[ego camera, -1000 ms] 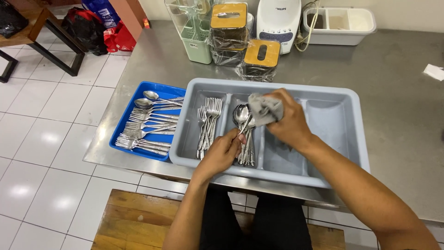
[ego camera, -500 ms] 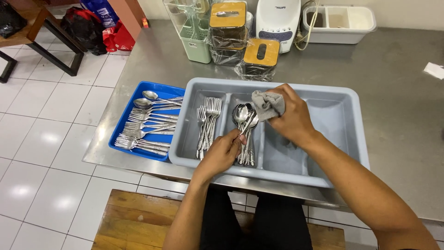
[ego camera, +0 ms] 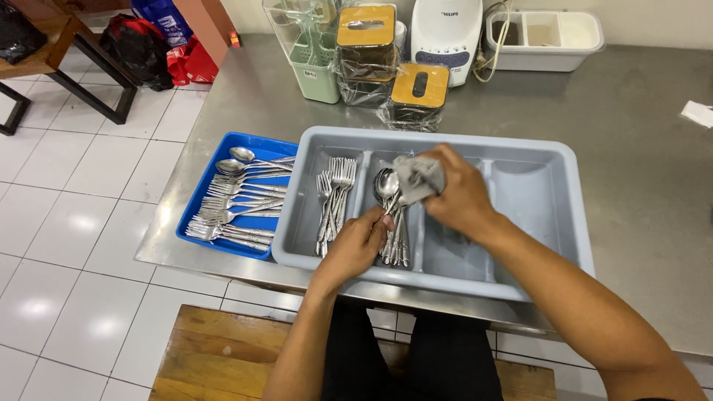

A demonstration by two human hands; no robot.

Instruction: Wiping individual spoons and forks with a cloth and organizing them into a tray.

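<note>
left hand (ego camera: pixel 356 245) fingers pinch a stiff, slick steel spoon (ego camera: pixel 388 194) by its handle, right hand (ego camera: pixel 457 194) at 2 o'clock clamps a soft grey cloth (ego camera: pixel 417 177) round its bowl.

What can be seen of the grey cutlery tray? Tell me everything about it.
The grey cutlery tray looks like matte plastic, rectangular, with rounded rims and long compartments. It sits flat on the steel counter, its left side over the edge of a blue tray of cutlery. One compartment holds forks, the next spoons; the right ones look empty. The left hand grips a spoon handle over it, and the right hand holds a grey cloth.
</note>
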